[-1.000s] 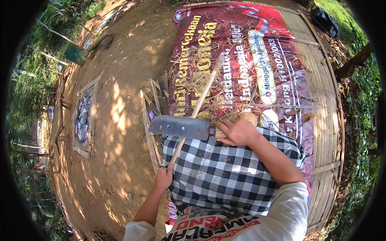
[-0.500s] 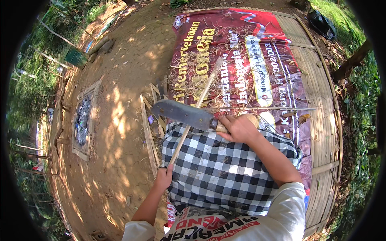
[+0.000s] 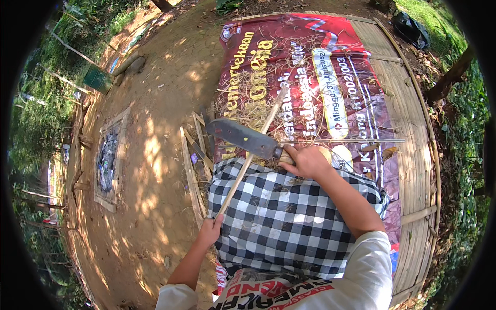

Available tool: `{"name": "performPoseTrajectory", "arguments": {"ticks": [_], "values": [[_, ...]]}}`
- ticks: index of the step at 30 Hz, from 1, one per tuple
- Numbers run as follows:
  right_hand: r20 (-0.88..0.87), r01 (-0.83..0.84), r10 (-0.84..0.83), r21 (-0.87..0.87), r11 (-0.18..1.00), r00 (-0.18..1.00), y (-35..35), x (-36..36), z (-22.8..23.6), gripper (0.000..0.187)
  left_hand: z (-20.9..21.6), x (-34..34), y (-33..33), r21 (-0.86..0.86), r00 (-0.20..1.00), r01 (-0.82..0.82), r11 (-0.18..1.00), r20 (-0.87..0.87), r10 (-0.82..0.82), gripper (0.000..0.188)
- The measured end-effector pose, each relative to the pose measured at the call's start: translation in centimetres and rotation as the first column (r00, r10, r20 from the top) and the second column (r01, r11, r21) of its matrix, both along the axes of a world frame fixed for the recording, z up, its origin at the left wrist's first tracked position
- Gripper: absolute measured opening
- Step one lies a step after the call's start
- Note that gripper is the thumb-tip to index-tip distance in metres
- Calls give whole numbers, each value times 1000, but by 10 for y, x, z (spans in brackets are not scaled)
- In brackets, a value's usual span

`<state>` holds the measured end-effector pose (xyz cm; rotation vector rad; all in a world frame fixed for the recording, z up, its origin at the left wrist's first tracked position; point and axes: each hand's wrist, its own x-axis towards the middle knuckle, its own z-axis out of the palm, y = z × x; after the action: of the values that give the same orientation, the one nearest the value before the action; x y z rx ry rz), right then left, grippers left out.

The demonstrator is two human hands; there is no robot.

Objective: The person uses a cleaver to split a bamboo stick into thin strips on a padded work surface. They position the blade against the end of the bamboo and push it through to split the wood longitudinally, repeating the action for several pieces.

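Note:
My left hand (image 3: pixel 211 230) is closed round the lower end of a thin pale bamboo stick (image 3: pixel 235 187). The stick slants away to the upper right, its frayed-looking far end above the banner. A broad-bladed machete (image 3: pixel 238 136) is in my right hand (image 3: pixel 308 161), fingers wrapped round its wooden handle. Its dark blade lies across the stick around mid-length, covering a short piece of it; the blade's tip points left. Beneath the stick and my forearms, a black-and-white checked cloth (image 3: pixel 289 217) covers my lap.
A red printed banner (image 3: pixel 356 103) strewn with curly shavings (image 3: pixel 258 93) covers a bamboo platform (image 3: pixel 413 175). Another thin stick (image 3: pixel 356 140) lies across it. Split bamboo strips (image 3: pixel 190 173) are at the platform's left. On the dirt ground is a framed ash pit (image 3: pixel 107 157).
The machete has shifted slightly right and its blade has tilted a little against the stick. My left hand keeps its grip on the stick's lower end.

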<state>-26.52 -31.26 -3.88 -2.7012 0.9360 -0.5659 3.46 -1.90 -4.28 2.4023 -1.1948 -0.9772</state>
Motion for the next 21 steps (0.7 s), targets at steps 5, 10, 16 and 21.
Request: {"name": "performPoseTrajectory", "arguments": {"ticks": [5,10,16,21], "values": [[-56,-136,133,-39,990,989,-11,-3,2,53,-9,6,10,-54,1000,14,998,-19,-15,65],[-191,160,-147,51,986,970,-39,-22,-3,55,7,4,1,67,1000,0,998,-10,1,63],[-25,57,-54,112,992,998,-4,-1,2,52,-14,9,8,-32,999,26,999,-41,-27,61],[-53,-154,159,90,984,986,17,11,2,57,-7,5,10,-87,999,47,995,-18,-49,59]]}}
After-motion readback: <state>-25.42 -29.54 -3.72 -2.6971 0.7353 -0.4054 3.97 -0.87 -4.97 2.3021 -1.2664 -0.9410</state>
